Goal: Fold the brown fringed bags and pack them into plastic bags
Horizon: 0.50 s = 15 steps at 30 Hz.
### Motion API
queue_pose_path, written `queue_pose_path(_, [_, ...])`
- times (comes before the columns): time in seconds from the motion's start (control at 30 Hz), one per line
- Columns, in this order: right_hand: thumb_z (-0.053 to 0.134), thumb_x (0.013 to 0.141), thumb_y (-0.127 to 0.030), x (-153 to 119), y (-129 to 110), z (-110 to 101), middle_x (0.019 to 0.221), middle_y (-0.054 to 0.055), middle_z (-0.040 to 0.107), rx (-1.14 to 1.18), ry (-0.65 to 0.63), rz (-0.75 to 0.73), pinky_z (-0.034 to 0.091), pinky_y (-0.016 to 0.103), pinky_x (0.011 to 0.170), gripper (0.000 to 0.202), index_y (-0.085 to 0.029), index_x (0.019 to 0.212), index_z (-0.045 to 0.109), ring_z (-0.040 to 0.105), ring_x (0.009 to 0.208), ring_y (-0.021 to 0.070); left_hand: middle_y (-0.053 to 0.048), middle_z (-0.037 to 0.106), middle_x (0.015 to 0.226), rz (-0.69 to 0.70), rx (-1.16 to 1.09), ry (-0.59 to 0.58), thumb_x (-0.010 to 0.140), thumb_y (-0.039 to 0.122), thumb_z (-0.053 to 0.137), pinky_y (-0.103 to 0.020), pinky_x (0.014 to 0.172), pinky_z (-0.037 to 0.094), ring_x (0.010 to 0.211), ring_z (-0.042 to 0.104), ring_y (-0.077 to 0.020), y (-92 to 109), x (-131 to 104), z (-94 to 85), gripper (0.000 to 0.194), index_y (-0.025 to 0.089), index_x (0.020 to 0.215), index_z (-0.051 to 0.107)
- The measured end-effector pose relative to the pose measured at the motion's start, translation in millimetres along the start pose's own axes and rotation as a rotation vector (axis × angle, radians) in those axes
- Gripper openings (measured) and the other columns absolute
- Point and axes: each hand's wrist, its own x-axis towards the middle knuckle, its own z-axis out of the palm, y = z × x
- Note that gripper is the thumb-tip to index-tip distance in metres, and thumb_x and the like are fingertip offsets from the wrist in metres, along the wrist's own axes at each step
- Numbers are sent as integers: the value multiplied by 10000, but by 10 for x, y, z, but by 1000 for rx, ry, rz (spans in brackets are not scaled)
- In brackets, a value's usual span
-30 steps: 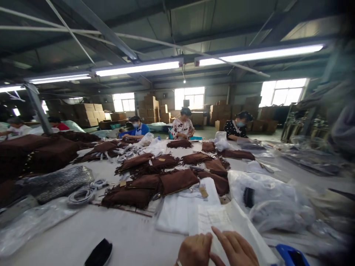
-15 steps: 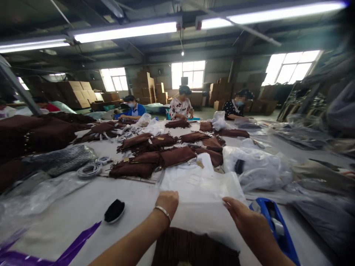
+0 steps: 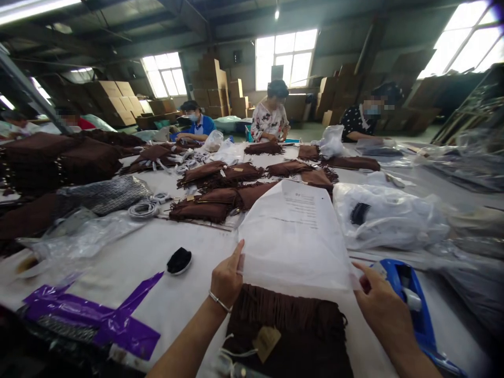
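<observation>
A white translucent plastic bag [image 3: 291, 241] with small printed text is stretched between both hands, its far end raised over the table. My left hand [image 3: 228, 275] pinches its near left corner, index finger stretched along the edge. The near right corner is gripped by my right hand [image 3: 376, 294], thumb and fingers closed on the film. Just in front of the bag's near edge lies a dark brown fringed suede bag [image 3: 299, 336] with a tan paper tag [image 3: 268, 342] and a white cord. The suede bag's near end is cut off by the frame.
A blue tape dispenser [image 3: 419, 315] stands beside my right hand. On the left lie a black pad in a white dish [image 3: 179, 261] and purple tape on plastic [image 3: 128, 328]. Brown fringed bags [image 3: 202, 205] and a filled clear bag [image 3: 394, 215] lie beyond. Several co-workers sit across the table.
The plastic bag has been lifted and spread, so its printed text shows. My hands have moved slightly apart. The view has tilted down, revealing more of the brown suede bag and its tag.
</observation>
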Motion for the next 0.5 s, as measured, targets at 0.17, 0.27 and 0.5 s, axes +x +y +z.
queue_pose_path(0.17, [465, 742, -317, -17, 73, 239, 709, -5, 600, 304, -49, 193, 418, 319, 565, 522, -311, 1262, 499, 557, 595, 181, -41, 669, 822, -314, -298, 17, 903, 296, 445, -236, 650, 445, 629, 577, -136, -84, 0, 110, 479, 196, 1369, 402])
queue_pose_path(0.27, [501, 631, -204, -65, 138, 435, 569, -64, 506, 834, -47, 447, 353, 247, 419, 768, -317, 1374, 342, 443, 432, 118, 40, 554, 599, -748, -827, -143, 863, 302, 513, -169, 466, 371, 467, 483, -85, -31, 76, 330, 568, 166, 1385, 336])
queue_pose_path(0.5, [519, 604, -234, -337, 480, 683, 1178, 99, 600, 1309, -315, 738, 466, 422, 960, 614, -236, 1217, 497, 562, 1112, 247, -157, 664, 916, -919, -1282, -588, 931, 324, 392, -271, 686, 548, 766, 668, -159, 194, 309, 1031, 337, 57, 1037, 568])
